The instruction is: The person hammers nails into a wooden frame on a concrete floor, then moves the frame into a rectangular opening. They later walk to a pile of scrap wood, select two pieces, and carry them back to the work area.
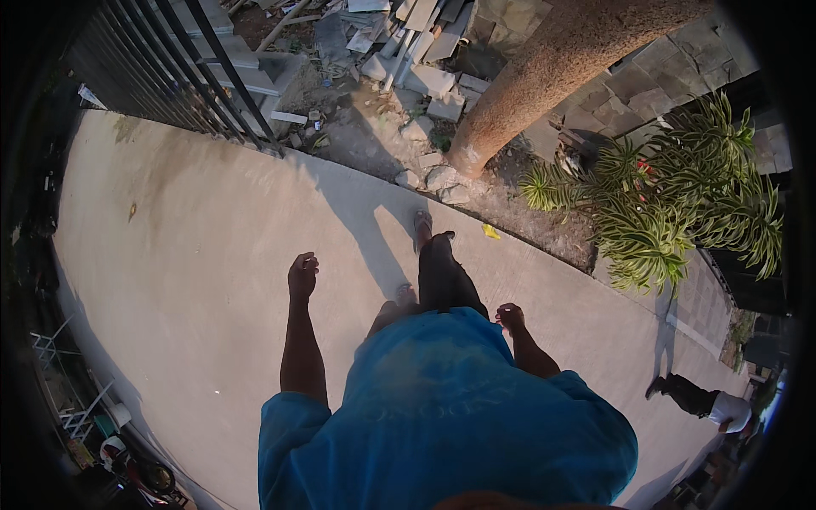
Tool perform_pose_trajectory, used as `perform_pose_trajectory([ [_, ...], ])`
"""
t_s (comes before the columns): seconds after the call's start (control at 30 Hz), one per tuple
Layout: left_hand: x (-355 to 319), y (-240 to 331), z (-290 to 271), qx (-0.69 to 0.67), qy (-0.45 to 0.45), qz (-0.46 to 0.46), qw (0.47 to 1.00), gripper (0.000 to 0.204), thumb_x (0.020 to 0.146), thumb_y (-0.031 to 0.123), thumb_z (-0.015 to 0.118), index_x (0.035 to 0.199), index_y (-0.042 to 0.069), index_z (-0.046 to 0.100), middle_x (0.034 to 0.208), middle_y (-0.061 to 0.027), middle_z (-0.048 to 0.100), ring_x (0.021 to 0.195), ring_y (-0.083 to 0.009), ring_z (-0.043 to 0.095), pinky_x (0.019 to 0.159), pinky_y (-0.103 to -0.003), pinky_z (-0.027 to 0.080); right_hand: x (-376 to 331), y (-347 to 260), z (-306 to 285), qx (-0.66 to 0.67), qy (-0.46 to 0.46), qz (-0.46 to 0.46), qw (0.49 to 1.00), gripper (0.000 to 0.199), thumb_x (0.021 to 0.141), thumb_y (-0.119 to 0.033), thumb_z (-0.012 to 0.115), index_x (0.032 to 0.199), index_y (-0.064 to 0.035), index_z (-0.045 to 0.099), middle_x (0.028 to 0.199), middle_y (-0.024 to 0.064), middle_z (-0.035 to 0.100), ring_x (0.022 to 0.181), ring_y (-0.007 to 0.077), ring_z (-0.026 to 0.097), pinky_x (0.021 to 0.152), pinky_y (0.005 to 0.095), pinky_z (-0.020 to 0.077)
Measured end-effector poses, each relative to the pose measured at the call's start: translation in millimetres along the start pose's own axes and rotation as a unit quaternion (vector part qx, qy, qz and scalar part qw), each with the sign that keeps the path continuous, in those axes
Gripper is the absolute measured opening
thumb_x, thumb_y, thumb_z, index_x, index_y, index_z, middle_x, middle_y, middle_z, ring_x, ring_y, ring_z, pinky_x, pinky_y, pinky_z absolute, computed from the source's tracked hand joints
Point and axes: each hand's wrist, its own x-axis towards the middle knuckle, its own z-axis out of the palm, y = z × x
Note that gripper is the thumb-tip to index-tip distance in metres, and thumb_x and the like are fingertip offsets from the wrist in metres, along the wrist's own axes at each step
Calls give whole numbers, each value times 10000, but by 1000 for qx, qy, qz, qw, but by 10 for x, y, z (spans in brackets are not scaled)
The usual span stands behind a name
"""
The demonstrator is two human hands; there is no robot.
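Observation:
My left hand hangs in the air over the concrete, out to the left of my body. Its fingers are curled in and nothing shows in them. Close beside my right hip is my right hand, also with bent fingers and no object visible. Neither hand touches anything that I can see. Below them my legs in dark trousers are in mid-stride, one sandalled foot ahead of the other. A blue shirt covers my torso.
Pale concrete pavement surrounds me. Ahead stand a dark metal gate, a rubble pile and a thick tree trunk. A spiky variegated plant grows at the right. A yellow leaf lies near the kerb. Another person is far right.

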Motion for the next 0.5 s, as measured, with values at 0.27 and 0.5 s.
perform_pose_trajectory([
  [0.27,2215,504,619,-3,-64,-75,995,255,918,142,615,1148,33,637,879,-63,677,759,-135,654,627,-262,513,1548,-2142,290,-81,-16,-139,987,174,839,-253,698,941,-112,699,772,74,715,621,174,689,566,340,567],
  [0.5,3087,958,966,12,-138,-148,979,205,910,198,641,1016,27,681,831,-105,711,726,-172,691,663,-306,548,2154,-6011,-74,-25,42,-389,920,375,920,-225,603,1241,-30,597,967,71,715,820,138,669,702,291,514],
])
